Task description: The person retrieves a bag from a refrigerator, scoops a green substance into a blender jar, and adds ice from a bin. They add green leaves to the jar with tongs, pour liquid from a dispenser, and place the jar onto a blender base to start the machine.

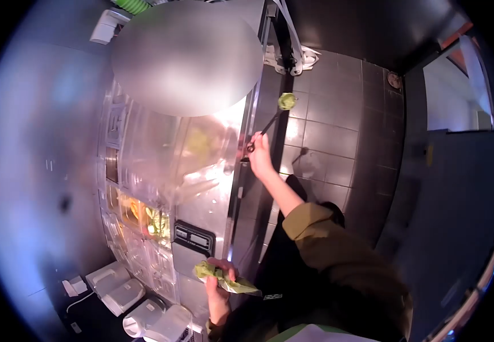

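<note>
My right hand (261, 154) is closed around the dark handle of a spoon (270, 123), held out past the counter's front edge above the floor. On the spoon's far end sits a lump of green food (287, 101), soft-looking and pale. Lower down, my left hand (221, 276) grips a clear plastic bag (241, 285) with green food in it, its bulging end toward the counter. That bag is close to a dark panel with a display (194, 237) on the counter. A gap separates the spoon from the bag.
The steel counter (198, 196) carries clear food bins (156, 222) holding green and yellow pieces. White lidded containers (116, 288) stand at the lower left. A grey blurred oval (187, 57) hides the upper part. Dark floor tiles (335, 134) lie to the right.
</note>
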`<state>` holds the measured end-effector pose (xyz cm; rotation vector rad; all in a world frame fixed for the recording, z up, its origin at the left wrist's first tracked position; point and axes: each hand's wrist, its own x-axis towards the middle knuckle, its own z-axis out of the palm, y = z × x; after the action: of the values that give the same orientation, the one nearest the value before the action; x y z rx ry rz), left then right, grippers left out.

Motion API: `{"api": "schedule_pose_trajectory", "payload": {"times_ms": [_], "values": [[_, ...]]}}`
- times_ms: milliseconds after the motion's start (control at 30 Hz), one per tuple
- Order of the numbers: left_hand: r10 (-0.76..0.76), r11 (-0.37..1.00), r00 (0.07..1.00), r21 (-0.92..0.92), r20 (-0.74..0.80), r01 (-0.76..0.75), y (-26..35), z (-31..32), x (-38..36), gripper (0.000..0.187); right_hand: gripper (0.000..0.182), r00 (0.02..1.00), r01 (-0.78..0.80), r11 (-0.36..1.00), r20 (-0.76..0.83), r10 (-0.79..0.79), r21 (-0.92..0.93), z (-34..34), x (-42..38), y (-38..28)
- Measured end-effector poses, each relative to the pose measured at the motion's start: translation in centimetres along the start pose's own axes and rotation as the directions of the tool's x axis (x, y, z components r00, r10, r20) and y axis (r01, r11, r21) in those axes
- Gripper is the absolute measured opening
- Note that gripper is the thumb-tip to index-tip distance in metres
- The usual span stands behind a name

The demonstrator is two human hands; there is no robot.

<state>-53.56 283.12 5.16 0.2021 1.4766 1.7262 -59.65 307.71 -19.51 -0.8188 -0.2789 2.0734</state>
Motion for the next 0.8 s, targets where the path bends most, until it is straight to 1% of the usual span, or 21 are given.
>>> {"api": "schedule_pose_trajectory", "payload": {"times_ms": [33, 67, 133, 167, 200, 267, 300, 333, 400, 433, 467, 500, 533, 567, 600, 633, 667, 700, 733, 767, 800], "values": [[-0.038, 0.996, 0.999, 0.084, -0.015, 0.039, 0.7, 2.6, 1.3, 0.042, 0.015, 0.997, -0.051, 0.999, 0.062, 0.050, 0.011, -0.4, -0.1, -0.9], [-0.057, 0.989, 0.998, 0.135, -0.007, 0.057, 0.7, 4.1, 2.4, 0.043, 0.013, 0.994, -0.108, 0.994, -0.026, 0.109, 0.017, -0.5, -0.5, -2.7], [-0.111, 0.981, 0.994, 0.162, 0.018, 0.107, 0.6, 7.3, 4.7, 0.044, 0.012, 0.991, -0.099, 0.995, -0.088, 0.097, -0.022, -4.5, -1.2, -7.0], [-0.137, 0.979, 0.991, 0.149, -0.001, 0.135, 0.4, 9.5, 6.0, 0.044, 0.014, 0.997, 0.007, 0.954, -0.074, -0.031, -0.300, -6.8, -1.5, -10.3], [-0.165, 0.982, 0.986, 0.097, 0.038, 0.161, -0.3, 10.4, 6.9, 0.047, 0.016, 0.989, 0.112, 0.827, -0.017, -0.145, -0.550, -9.4, -1.7, -13.9], [-0.163, 0.986, 0.981, 0.055, 0.107, 0.158, -2.0, 13.6, 10.3, 0.048, 0.022, 0.989, 0.006, 0.852, -0.124, -0.083, -0.523, -13.3, -0.2, -23.1], [-0.155, 0.987, 0.982, 0.046, 0.111, 0.151, -3.0, 15.5, 11.9, 0.048, 0.027, 0.968, -0.101, 0.800, -0.245, -0.059, -0.591, -13.9, 0.8, -28.3], [-0.144, 0.989, 0.983, 0.041, 0.117, 0.140, -4.1, 17.1, 13.6, 0.049, 0.032, 0.949, 0.175, 0.500, 0.010, -0.316, -0.848, -15.7, 2.5, -32.4], [-0.082, 0.996, 0.990, 0.038, 0.116, 0.078, -8.3, 18.8, 16.6, 0.046, 0.036, 0.933, 0.209, 0.264, 0.111, -0.343, -0.942, -13.9, 5.2, -41.5], [-0.087, 0.996, 0.996, -0.004, -0.026, 0.087, -10.3, 20.3, 17.9, 0.045, 0.031, 0.917, 0.252, 0.212, 0.162, -0.364, -0.944, -14.7, 6.6, -44.9], [-0.164, 0.983, 0.986, -0.083, -0.001, 0.164, -13.3, 19.3, 19.5, 0.043, 0.027, 0.904, 0.285, 0.164, 0.208, -0.375, -0.944, -15.3, 7.5, -47.3], [-0.141, 0.983, 0.976, -0.140, -0.166, 0.118, -15.5, 20.3, 21.8, 0.040, 0.026, 0.930, 0.268, 0.071, 0.239, -0.278, -0.961, -14.7, 7.9, -48.5], [-0.164, 0.979, 0.960, -0.157, -0.226, 0.131, -18.2, 19.7, 24.2, 0.038, 0.027, 0.947, 0.268, -0.024, 0.267, -0.176, -0.963, -14.1, 8.4, -49.1], [-0.091, 0.993, 0.978, -0.084, -0.189, 0.076, -20.5, 18.7, 27.0, 0.032, 0.024, 0.954, 0.298, -0.020, 0.298, -0.039, -0.954, -13.3, 9.1, -47.1], [-0.074, 0.994, 0.972, -0.090, -0.222, 0.055, -21.8, 18.5, 29.6, 0.026, 0.022, 0.941, 0.326, -0.008, 0.324, 0.099, -0.945, -12.5, 9.8, -45.0], [-0.061, 0.996, 0.956, -0.078, -0.287, 0.040, -23.0, 18.1, 31.9, 0.022, 0.015, 0.896, 0.397, 0.057, 0.401, 0.193, -0.916, -15.3, 11.4, -41.5], [-0.058, 0.997, 0.937, -0.076, -0.344, 0.033, -25.4, 16.4, 34.1, 0.022, 0.011, 0.826, 0.472, 0.093, 0.477, 0.302, -0.877, -13.8, 13.5, -38.1], [-0.082, 0.989, 0.921, -0.145, -0.381, 0.028, -27.4, 15.1, 36.3, 0.022, 0.009, 0.841, 0.310, 0.152, 0.345, 0.416, -0.939, -14.9, 16.3, -33.9], [-0.108, 0.977, 0.906, -0.210, -0.410, 0.021, -29.5, 13.5, 38.3, 0.022, 0.009, 0.826, 0.330, 0.154, 0.364, 0.431, -0.931, -17.3, 19.6, -28.8], [-0.209, 0.947, 0.899, -0.310, -0.386, 0.087, -32.4, 11.0, 40.3, 0.022, 0.012, 0.759, 0.405, 0.143, 0.419, 0.498, -0.903, -20.7, 23.7, -23.7], [-0.293, 0.892, 0.894, -0.435, -0.339, 0.127, -35.5, 8.6, 42.2, 0.022, 0.016, 0.741, 0.385, -0.011, 0.302, 0.600, -0.923, -23.1, 27.3, -19.0]]}}
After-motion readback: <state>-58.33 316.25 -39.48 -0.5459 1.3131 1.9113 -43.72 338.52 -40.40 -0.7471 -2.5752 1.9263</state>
